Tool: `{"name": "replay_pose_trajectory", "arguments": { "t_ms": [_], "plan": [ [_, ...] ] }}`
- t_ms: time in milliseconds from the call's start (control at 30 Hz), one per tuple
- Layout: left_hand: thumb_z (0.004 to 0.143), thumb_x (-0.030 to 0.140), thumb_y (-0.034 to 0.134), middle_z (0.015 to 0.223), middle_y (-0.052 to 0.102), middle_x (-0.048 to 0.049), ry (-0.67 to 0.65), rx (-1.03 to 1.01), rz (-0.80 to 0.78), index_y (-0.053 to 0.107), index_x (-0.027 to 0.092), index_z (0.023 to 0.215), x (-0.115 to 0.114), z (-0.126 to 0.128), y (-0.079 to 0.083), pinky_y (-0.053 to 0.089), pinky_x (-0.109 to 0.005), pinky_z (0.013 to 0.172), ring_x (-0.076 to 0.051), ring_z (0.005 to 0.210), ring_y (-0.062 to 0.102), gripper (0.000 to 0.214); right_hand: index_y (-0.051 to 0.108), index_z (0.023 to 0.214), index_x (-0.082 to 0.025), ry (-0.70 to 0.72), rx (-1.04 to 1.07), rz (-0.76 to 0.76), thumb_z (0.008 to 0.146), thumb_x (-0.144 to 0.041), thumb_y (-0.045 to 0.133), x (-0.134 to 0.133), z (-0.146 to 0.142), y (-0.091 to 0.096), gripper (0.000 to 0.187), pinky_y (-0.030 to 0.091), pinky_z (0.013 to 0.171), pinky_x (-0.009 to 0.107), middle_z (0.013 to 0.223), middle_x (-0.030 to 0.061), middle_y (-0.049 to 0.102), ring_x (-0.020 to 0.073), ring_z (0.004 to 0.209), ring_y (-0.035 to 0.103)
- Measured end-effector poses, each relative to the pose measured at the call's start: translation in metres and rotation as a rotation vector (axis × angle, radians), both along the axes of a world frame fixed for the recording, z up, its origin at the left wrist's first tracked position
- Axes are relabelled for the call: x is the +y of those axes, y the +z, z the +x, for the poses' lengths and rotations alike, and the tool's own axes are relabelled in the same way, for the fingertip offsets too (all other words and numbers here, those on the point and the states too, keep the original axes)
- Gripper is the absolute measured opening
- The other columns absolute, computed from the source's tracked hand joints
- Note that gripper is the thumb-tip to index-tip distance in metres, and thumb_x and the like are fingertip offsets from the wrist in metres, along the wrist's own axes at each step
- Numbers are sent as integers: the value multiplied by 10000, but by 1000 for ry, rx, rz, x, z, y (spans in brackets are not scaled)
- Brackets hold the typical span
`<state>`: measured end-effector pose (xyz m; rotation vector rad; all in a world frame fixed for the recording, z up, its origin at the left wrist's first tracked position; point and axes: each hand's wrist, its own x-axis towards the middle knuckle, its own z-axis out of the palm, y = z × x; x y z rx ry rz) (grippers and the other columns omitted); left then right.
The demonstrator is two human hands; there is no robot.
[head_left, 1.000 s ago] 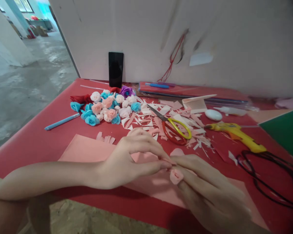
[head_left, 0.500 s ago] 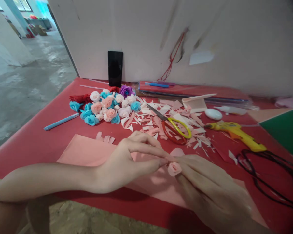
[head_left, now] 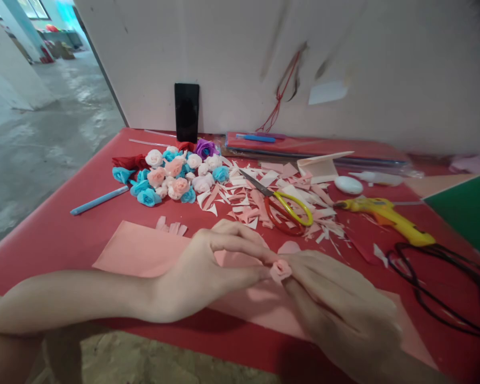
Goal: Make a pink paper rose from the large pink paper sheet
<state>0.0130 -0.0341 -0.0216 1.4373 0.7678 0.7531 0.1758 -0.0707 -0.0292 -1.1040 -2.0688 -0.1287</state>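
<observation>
Between both hands is a small pink paper rose (head_left: 280,271), its rolled centre facing up toward me. My left hand (head_left: 208,272) comes in from the left, with thumb and forefinger tips closed at the rose's left side. My right hand (head_left: 344,298) pinches the flower from the right, between thumb and fingers. Beneath the hands lies a wide sheet of pink paper (head_left: 140,248). A loose pink petal piece (head_left: 289,247) rests just behind the right fingers, and a few small pink strips (head_left: 172,226) lie behind the sheet.
Scissors (head_left: 290,208) lie on paper scraps (head_left: 248,200). A pile of paper flowers (head_left: 176,170) stands at back left, before an upright phone (head_left: 187,112). At right are a yellow glue gun (head_left: 392,216), its black cord (head_left: 412,298) and a white oval object (head_left: 348,185).
The rose has turned a little in the fingers and shifted slightly left and up. My right hand has moved slightly left with it, and the left fingertips now touch its left edge.
</observation>
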Motion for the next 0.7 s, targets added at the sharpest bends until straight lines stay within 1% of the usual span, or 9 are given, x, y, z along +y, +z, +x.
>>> {"name": "replay_pose_trajectory", "arguments": {
  "t_ms": [67,200,267,367,433,533,633,700],
  "plan": [
    [707,129,657,821,607,5,4,-1,5,695,192,746,0,0,0,422,-238,819,-111,838,534,83,545,709,-223,2,13,-4,813,-94,461,-1,-1,1,186,429,443,263,524,-24,654,130,449,597],
    [706,140,664,786,634,13,-3,-42,-13,688,194,712,1,-1,0,436,-240,809,-111,824,554,59,564,704,-242,-24,26,-96,821,-107,438,-3,-1,3,218,463,460,256,560,-24,679,143,485,633],
    [704,133,666,777,636,19,-12,-65,-37,686,198,706,1,-1,0,443,-224,797,-103,822,557,68,581,753,-248,-40,49,-131,830,-149,443,-3,-1,4,186,477,456,254,585,-22,693,151,499,647],
    [693,118,673,781,635,31,-25,-92,-64,686,207,699,0,-1,1,448,-206,791,-87,809,562,90,594,852,-250,-46,84,-158,835,-209,458,-4,1,4,143,511,486,244,679,-7,722,157,548,670],
    [684,112,677,781,642,33,-17,-87,-85,687,210,690,1,-1,1,449,-216,793,-91,807,568,99,613,844,-258,-36,83,-189,837,-219,458,-5,2,4,160,524,511,242,699,-7,728,155,557,673],
    [674,127,686,769,656,31,6,-53,-104,688,213,676,1,0,2,445,-239,806,-111,832,573,86,642,786,-263,-22,73,-248,841,-205,443,-5,3,6,214,526,519,243,671,-10,723,147,524,663],
    [684,149,685,791,669,30,-12,-60,-102,690,215,703,1,-1,1,450,-233,793,-109,827,583,69,648,752,-262,-18,93,-258,839,-195,443,-5,3,6,233,530,527,242,675,-9,723,146,535,664],
    [691,160,682,816,674,29,-25,-71,-103,690,216,741,1,-2,0,453,-230,786,-105,816,589,76,641,742,-265,-36,136,-241,832,-186,462,-5,1,4,216,523,507,233,636,-21,712,141,529,659]
  ]
}}
